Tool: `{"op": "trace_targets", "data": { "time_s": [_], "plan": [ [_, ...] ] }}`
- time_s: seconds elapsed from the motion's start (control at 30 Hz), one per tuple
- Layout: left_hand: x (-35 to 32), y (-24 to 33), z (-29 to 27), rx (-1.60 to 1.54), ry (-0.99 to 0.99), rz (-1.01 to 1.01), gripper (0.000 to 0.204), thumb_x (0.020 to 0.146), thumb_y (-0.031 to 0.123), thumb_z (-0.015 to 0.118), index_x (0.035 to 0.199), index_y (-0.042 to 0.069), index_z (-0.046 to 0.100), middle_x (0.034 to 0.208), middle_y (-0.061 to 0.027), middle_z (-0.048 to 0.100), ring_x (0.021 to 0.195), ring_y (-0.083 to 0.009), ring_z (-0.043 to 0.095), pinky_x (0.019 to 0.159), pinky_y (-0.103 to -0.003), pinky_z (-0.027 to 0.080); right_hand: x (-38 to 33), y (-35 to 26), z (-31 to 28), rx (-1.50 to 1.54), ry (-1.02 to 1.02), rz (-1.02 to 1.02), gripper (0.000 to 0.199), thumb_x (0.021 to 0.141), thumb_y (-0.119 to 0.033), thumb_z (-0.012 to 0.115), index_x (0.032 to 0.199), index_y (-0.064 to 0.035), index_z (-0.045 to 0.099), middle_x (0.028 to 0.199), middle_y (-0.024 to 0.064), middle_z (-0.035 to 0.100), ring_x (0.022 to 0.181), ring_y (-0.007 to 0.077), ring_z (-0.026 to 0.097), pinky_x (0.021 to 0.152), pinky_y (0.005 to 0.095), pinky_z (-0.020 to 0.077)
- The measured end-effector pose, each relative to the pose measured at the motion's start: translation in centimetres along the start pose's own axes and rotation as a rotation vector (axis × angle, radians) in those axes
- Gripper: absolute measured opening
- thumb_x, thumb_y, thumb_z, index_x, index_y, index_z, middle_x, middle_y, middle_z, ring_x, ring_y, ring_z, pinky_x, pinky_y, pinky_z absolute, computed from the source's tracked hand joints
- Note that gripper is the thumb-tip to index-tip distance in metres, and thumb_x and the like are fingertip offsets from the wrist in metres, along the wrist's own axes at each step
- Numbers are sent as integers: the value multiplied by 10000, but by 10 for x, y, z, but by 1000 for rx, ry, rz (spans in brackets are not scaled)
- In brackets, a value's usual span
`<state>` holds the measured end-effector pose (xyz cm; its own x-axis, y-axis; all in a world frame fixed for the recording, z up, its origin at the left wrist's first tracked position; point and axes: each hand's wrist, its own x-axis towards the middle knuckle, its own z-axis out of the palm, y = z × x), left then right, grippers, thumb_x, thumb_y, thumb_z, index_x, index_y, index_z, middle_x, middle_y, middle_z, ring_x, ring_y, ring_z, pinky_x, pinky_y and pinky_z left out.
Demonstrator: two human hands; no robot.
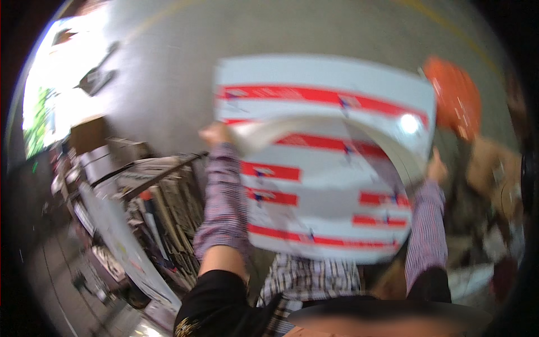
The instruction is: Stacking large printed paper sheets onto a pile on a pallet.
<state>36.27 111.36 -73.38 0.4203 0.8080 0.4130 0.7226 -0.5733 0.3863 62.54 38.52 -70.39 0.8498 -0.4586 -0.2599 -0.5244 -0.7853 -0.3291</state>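
In front of my body I hold up a large white sheet (320,73) with printed red strips, gripping it at both sides. It bows and curls, and a pale curved edge (269,130) crosses its middle. My left hand (216,135) is closed on the left edge. On the opposite edge, my right hand (437,167) is closed too, its fingers partly behind the sheet. Motion blurs both hands. Checked sleeves cover my forearms, and below the sheet some checked cloth (311,275) shows at my waist.
To the left, a rack (163,180) holds many flat cardboard pieces beside a leaning white panel (126,241). An orange bag (453,98) lies on the floor at right, near cardboard (491,168). A dustpan (96,81) sits by the bright opening at far left.
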Motion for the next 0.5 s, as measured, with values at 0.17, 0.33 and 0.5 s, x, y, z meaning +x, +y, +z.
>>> {"op": "trace_targets", "data": {
  "time_s": [0.17,0.33,0.5],
  "plan": [
    [-106,185,3,-285,-507,-956,356,727,108,616,1070,20,581,1093,-213,652,1047,-350,633,932,-405,487,79,126,-105,108,162,-75,357,842,-293,672,799,62,668,781,140,658,720,234,586,685,383,463],
    [-59,27,-190,-206,-712,-726,529,690,398,708,839,-109,688,854,-225,707,855,-295,691,740,-406,522,-78,180,-109,626,-168,166,345,897,-204,620,1083,87,609,1102,128,647,994,233,590,881,353,457],
    [-71,70,-246,-435,-1167,-517,407,845,340,679,824,-67,698,825,-106,689,815,-219,668,635,-395,500,-240,219,-256,608,-114,295,423,932,-279,569,1126,93,620,1091,119,644,977,197,577,856,346,455]
  ]
}}
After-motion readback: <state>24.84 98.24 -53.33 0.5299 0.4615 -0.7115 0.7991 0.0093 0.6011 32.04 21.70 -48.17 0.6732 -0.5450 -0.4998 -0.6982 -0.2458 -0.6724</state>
